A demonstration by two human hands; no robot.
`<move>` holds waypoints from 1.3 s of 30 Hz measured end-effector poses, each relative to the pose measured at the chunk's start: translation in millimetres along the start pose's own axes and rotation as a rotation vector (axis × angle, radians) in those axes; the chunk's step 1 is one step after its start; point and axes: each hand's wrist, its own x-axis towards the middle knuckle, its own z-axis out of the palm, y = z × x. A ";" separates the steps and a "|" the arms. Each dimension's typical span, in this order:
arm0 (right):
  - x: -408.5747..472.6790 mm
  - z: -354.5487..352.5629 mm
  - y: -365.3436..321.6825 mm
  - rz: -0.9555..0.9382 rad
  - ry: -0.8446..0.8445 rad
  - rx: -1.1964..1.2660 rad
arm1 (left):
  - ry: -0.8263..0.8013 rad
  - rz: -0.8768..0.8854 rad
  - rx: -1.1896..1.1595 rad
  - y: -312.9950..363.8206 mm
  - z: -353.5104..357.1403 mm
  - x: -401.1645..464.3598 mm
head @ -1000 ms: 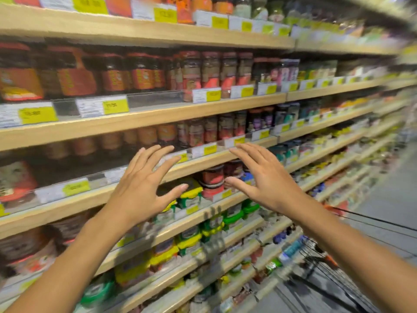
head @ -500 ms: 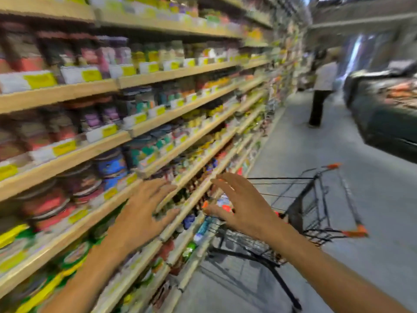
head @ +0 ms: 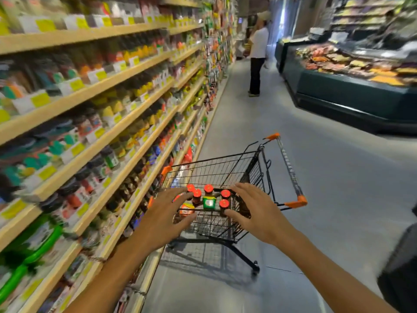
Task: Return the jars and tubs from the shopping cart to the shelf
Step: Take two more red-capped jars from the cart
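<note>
A black wire shopping cart (head: 252, 163) with orange corners stands in the aisle beside the shelf. Inside it are several jars with red lids (head: 208, 188), a green-and-yellow tub (head: 208, 202) and an orange-labelled tub (head: 186, 210). My left hand (head: 167, 213) reaches over the cart's left side, fingers spread, holding nothing. My right hand (head: 255, 211) hovers over the right side of the jars, fingers apart and empty. The wooden shelf (head: 94, 91) full of jars runs along the left, blurred.
A person in a white top (head: 258, 53) stands farther down the aisle. A dark green chilled display counter (head: 352, 93) lines the right side. A dark object (head: 401, 267) sits at the right edge. Grey floor lies between.
My view swung from the shelf to the right and down to the cart. Both hands moved away from the shelf and now reach over the jars in the cart.
</note>
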 end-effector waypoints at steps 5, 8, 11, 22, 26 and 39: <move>45.9 16.1 25.8 0.086 -0.013 -0.023 | -0.036 0.050 -0.033 -36.6 31.2 57.6; 82.7 29.2 31.7 0.129 -0.016 -0.024 | -0.069 0.045 -0.059 -67.6 39.3 93.0; 118.5 43.0 38.2 0.173 -0.031 -0.016 | -0.108 0.031 -0.085 -99.4 45.7 127.0; 206.1 113.8 103.4 0.385 -0.126 0.093 | -0.321 0.044 -0.160 -165.3 129.4 234.7; 230.0 135.5 140.5 0.431 -0.191 0.148 | -0.359 0.026 -0.198 -174.6 164.2 269.5; 291.8 251.2 268.0 0.622 -0.429 0.341 | -0.590 -0.133 -0.321 -231.1 306.1 365.1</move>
